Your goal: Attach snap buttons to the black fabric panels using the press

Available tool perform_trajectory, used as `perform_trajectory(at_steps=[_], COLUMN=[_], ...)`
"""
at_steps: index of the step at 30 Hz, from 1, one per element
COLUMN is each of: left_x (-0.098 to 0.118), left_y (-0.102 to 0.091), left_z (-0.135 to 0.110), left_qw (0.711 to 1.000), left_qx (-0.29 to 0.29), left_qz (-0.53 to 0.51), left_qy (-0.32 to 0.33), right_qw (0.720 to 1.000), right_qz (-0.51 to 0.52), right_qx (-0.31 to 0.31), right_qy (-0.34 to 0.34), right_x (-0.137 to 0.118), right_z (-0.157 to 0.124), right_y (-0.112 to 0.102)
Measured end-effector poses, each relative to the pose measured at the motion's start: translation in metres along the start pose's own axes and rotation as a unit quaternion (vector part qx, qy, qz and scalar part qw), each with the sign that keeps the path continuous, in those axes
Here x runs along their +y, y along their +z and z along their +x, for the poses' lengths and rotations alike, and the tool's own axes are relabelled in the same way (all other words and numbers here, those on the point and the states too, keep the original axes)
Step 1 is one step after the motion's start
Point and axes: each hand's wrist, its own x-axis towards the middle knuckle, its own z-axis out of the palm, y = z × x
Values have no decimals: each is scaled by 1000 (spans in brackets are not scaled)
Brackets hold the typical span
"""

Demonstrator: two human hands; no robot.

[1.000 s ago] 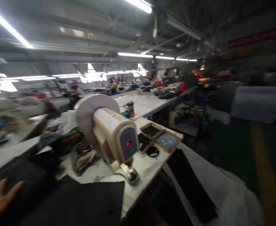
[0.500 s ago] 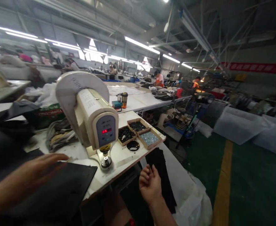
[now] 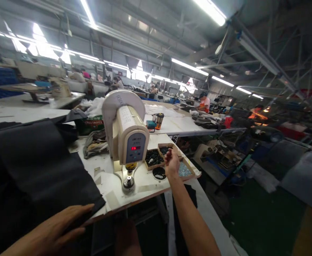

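My left hand lies flat with fingers stretched over the front corner of a black fabric sheet at the left. Above the small boxes hovers my right hand, its fingers curled together; anything inside them is hidden. Around it are a box of black pieces, a second box of dark pieces partly covered by the hand, and a box of silvery small parts. A round black dish sits just left of the wrist. The cream press machine stands between my hands, its lower die bare.
Behind the machine lie crumpled grey cloths. A bottle with an orange base stands on the long white table beyond. Dark cloth hangs below the front edge at right. A person in orange works far off.
My right hand has risen from below the table edge to over the boxes. My left hand has come down onto the black fabric near its corner. The view has turned left.
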Motion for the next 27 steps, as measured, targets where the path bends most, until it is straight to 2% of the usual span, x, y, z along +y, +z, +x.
perform_trajectory(at_steps=[2,3,6,8,10,13,16,20,27], left_x=[23,35,57,55,48,38,38,45,47], left_y=[-6,-5,13,27,36,41,40,39,39], left_z=[6,11,21,24,23,21,19,18,17], left_qw=[997,997,998,997,995,994,991,988,983], left_qx=[-60,-58,26,65,75,79,94,99,105], left_qz=[-14,-9,26,47,61,75,87,111,143], left_qy=[-43,-52,-41,-22,-3,16,20,24,41], right_qw=[993,989,968,947,925,899,887,895,954], right_qz=[-104,-131,-209,-271,-327,-391,-423,-418,-281], right_qx=[-45,-70,-137,-168,-184,-182,-166,-139,-63], right_qy=[-14,-16,-34,-49,-59,-71,-78,-73,-85], right_x=[14,19,34,42,51,61,68,74,63], right_z=[17,24,33,34,34,36,36,33,35], right_y=[24,35,58,62,61,56,52,48,45])
